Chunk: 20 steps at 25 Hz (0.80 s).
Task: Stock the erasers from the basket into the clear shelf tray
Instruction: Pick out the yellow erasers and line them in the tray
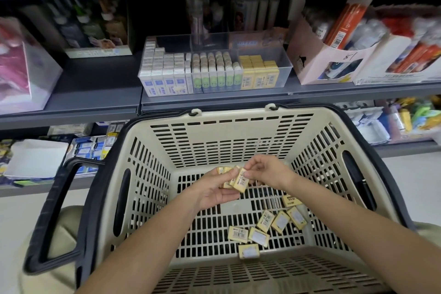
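Over the basket's (214,131) floor, the left grip (214,192) clutches several erasers (239,180), the right grip (267,172) pinching one; loosely stacked, they may spill back before reaching the clear tray (282,62) beyond the basket.

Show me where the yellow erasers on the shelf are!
In the head view, the stocked yellow erasers sit at the right end of the clear shelf tray, beside the green-labelled sticks.

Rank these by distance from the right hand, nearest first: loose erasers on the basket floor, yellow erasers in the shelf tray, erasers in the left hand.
1. Held erasers: in the left hand, pinched by the right hand.
2. Loose erasers: basket floor, below the hand.
3. Tray erasers: right end of the clear tray, beyond the basket.
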Available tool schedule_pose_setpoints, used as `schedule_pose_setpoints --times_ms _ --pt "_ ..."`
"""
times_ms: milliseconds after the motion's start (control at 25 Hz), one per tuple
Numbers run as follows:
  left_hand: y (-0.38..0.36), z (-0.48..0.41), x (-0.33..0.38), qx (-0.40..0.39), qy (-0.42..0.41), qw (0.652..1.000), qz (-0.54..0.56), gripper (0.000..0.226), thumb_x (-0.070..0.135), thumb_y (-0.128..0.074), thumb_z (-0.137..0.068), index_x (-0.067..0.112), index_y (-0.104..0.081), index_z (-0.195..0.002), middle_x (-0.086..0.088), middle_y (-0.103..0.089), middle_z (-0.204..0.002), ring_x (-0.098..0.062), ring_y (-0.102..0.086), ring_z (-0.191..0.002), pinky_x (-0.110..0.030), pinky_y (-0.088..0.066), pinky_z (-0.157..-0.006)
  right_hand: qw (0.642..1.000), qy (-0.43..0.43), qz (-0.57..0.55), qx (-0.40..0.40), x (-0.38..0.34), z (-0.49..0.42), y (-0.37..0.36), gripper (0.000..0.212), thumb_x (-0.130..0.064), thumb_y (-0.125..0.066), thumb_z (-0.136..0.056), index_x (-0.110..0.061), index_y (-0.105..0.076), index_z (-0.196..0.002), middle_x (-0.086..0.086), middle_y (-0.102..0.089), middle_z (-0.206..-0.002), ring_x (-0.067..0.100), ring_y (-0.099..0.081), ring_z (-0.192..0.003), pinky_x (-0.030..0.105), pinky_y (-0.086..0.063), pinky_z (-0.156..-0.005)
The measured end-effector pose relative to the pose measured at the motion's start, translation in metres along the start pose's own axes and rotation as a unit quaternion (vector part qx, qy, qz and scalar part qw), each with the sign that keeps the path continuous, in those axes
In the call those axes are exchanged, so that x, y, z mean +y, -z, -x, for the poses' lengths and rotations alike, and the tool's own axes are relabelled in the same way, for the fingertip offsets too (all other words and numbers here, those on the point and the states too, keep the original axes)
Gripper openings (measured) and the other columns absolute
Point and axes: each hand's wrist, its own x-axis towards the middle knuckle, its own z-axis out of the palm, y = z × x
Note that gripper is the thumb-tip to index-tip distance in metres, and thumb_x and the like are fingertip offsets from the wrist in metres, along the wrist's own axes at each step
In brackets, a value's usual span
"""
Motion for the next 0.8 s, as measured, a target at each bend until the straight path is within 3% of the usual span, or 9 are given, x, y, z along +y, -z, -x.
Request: schedule_pose_setpoints --times_ms 80,200,280,400,520,800 --pt "-0.003 0.001 0.001 -0.023 0.001 1.0 0.011 0.051 0.016 -0.08 -0.062 0.009 -0.058 -0.107 -0.009 -0.074 -0.084 -0.022 -0.072 -0.08 -0.032 -0.058 -0.065 0.999 0.016 -0.019 0.025 -0.001 0.0 -0.002 0.013 -0.005 -0.067 -0.082 -0.013 -0.056 -0.082 0.0 -0.062 -0.07 -0.001 -0.059 -0.054 0.013 -0.049 -0.054" --pt "-0.006 0.001 0.002 -0.014 -0.008 1.0 -0.004 0.055 0.009 -0.08 -0.059 0.008 -0.058 -0.109 -0.009 -0.074 -0.084 -0.02 -0.072 -0.079 -0.03 -0.058 -0.064 1.0 -0.008 -0.01 0.019 0.006 0.001 0.007 0.009 -0.012 -0.068 -0.082 -0.014 -0.059 -0.084 0.0 -0.065 -0.074 0.003 -0.061 -0.062 0.016 -0.051 -0.06" --pt "-0.005 0.001 0.001 0.01 -0.006 1.0 -0.019 0.06 0.008 -0.081 -0.056 0.007 -0.056 -0.111 -0.011 -0.073 -0.087 -0.021 -0.072 -0.078 -0.031 -0.058 -0.064 0.985 -0.036 0.167 -0.026 0.022 0.004 0.011 0.012 -0.02 -0.069 -0.081 -0.019 -0.058 -0.086 -0.005 -0.064 -0.082 0.007 -0.062 -0.077 0.019 -0.051 -0.07" --pt "-0.003 0.002 0.0 0.015 0.003 0.999 -0.031 0.063 0.009 -0.083 -0.053 0.007 -0.056 -0.11 -0.01 -0.073 -0.086 -0.021 -0.071 -0.079 -0.031 -0.058 -0.066 0.881 -0.059 0.435 -0.174 0.056 0.01 0.004 0.031 -0.024 -0.07 -0.08 -0.021 -0.055 -0.106 -0.003 -0.056 -0.105 0.016 -0.055 -0.098 0.027 -0.046 -0.08" --pt "-0.003 0.004 0.002 0.007 0.005 0.999 -0.036 0.062 0.011 -0.085 -0.051 0.009 -0.057 -0.107 -0.007 -0.074 -0.079 -0.019 -0.072 -0.078 -0.03 -0.058 -0.067 0.826 -0.04 0.521 -0.212 0.073 0.014 -0.006 0.042 -0.02 -0.069 -0.077 -0.025 -0.049 -0.114 -0.001 -0.048 -0.112 0.015 -0.048 -0.093 0.025 -0.037 -0.068" --pt "-0.01 0.012 0.012 0.004 -0.021 0.999 -0.048 0.058 0.01 -0.082 -0.059 0.007 -0.056 -0.111 -0.01 -0.074 -0.084 -0.024 -0.071 -0.083 -0.033 -0.059 -0.07 0.821 -0.007 0.535 -0.198 0.06 0.01 -0.005 0.022 -0.026 -0.063 -0.084 -0.017 -0.049 -0.099 0.001 -0.056 -0.101 0.018 -0.052 -0.089 0.028 -0.038 -0.067"
